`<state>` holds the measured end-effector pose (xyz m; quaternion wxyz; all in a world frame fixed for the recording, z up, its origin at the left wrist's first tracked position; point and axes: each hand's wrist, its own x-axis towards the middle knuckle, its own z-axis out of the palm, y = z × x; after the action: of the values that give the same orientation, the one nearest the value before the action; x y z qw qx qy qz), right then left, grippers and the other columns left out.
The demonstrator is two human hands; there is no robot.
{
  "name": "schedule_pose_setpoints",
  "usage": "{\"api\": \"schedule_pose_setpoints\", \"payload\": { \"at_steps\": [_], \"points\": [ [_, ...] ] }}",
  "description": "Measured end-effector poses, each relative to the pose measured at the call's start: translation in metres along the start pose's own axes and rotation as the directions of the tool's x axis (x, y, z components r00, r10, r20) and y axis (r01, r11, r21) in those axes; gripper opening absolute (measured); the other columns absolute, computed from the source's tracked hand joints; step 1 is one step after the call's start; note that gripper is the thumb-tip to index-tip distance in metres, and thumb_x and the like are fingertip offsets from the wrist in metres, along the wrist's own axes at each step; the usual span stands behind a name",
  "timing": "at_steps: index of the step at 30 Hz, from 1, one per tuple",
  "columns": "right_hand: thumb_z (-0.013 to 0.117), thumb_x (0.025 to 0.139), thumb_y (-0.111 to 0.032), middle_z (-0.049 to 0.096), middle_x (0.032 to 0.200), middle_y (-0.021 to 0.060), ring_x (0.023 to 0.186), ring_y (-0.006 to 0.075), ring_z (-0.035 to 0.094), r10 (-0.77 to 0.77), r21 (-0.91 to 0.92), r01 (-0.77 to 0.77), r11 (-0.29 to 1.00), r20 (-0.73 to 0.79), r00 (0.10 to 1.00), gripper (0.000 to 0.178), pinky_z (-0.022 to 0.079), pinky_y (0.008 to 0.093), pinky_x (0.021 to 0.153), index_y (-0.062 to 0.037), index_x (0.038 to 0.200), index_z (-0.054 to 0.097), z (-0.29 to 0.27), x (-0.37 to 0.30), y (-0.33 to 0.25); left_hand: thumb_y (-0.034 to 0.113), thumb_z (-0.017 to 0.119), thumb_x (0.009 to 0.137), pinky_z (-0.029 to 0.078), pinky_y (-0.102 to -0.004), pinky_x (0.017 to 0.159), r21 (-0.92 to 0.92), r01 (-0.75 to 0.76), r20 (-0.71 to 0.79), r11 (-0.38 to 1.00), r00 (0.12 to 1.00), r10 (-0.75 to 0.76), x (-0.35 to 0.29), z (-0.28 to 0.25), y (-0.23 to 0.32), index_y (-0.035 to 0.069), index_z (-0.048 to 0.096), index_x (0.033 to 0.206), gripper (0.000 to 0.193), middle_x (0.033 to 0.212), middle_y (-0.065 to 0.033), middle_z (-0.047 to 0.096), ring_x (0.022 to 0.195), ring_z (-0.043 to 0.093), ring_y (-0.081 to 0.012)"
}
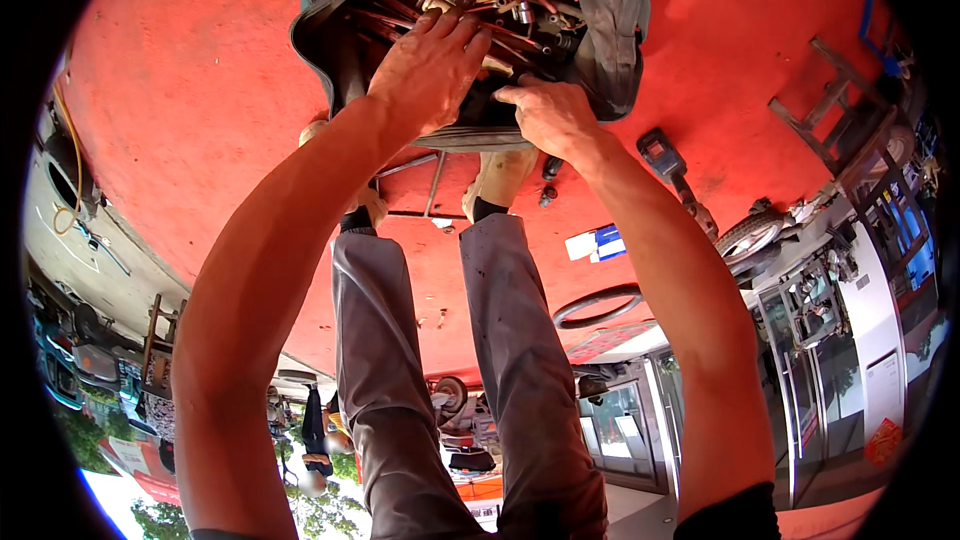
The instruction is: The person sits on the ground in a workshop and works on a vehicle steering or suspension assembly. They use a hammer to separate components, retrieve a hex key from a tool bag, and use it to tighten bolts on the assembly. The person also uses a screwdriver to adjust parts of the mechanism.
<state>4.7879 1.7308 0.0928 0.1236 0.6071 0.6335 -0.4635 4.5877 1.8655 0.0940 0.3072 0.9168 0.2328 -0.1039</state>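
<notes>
Two hands work the open tool bag (610, 30) at frame top: left hand (430, 65) fingers spread inside, right hand (550, 115) fingers pinched on the rim, so tools w/ sharp ends are best sifted slowly.

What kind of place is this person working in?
Probably an outdoor repair spot in front of a shop: a red-painted floor, an open tool bag that both hands dig through, a loose tyre, and glass shopfront doors behind.

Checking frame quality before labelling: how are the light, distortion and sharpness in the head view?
Head view: bright, even daylight on the red floor, no harsh glare; strong fisheye bending toward the rim, black corners; the scene behind the legs appears upside down at the lower edge. Left hand and right hand at the open tool bag are sharp; the bag's inside is shadowed and cluttered.
</notes>
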Motion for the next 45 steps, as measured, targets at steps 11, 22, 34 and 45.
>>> {"api": "schedule_pose_setpoints", "payload": {
  "at_steps": [11,22,34,45],
  "points": [
    [0.069,0.092,-0.008,0.070,0.129,0.0183,0.113,0.0383,0.070,0.252,0.495,-0.129,0.859,-0.190,0.949,0.051,0.056,0.0426,0.100,-0.0089,0.142,0.059,-0.014,0.016,0.000,0.010,0.075,0.077,0.049,-0.0428,0.100,0.211,0.176,0.114,0.961,0.972,-0.203,0.012,0.024,0.007,0.003,0.065,0.128,0.053,0.121,-0.0168,0.061,0.109,0.065,-0.0328],
    [0.070,0.090,-0.012,0.065,0.136,0.0208,0.116,0.0437,0.067,0.223,0.290,-0.126,0.949,-0.331,0.917,0.049,0.057,0.0495,0.098,-0.0059,0.139,0.060,0.000,0.059,0.004,0.013,0.065,0.086,0.051,-0.0376,0.086,0.198,0.188,-0.029,0.962,0.982,-0.186,-0.049,0.038,0.018,-0.002,0.069,0.118,0.035,0.104,-0.0134,0.066,0.095,0.068,-0.0280],
    [0.072,0.087,-0.014,0.068,0.106,0.0191,0.087,0.0452,0.072,0.055,0.071,-0.029,0.997,-0.392,0.918,0.025,0.060,0.0542,0.078,-0.0045,0.109,0.067,0.008,0.050,0.000,0.009,0.063,0.083,0.049,-0.0392,0.088,0.039,0.229,-0.062,0.973,0.972,-0.226,-0.056,0.042,0.015,-0.007,0.067,0.131,0.051,0.102,-0.0160,0.068,0.094,0.066,-0.0306],
    [0.067,0.097,-0.011,0.074,0.099,0.0150,0.096,0.0378,0.071,-0.118,0.165,0.229,0.959,-0.500,0.858,0.013,0.058,0.0478,0.085,-0.0025,0.106,0.071,0.007,0.016,-0.014,0.013,0.074,0.086,0.050,-0.0441,0.093,-0.279,0.250,-0.268,0.927,0.907,-0.325,-0.069,0.028,0.014,0.009,0.069,0.122,0.037,0.111,-0.0111,0.068,0.104,0.064,-0.0337]
  ]
}}
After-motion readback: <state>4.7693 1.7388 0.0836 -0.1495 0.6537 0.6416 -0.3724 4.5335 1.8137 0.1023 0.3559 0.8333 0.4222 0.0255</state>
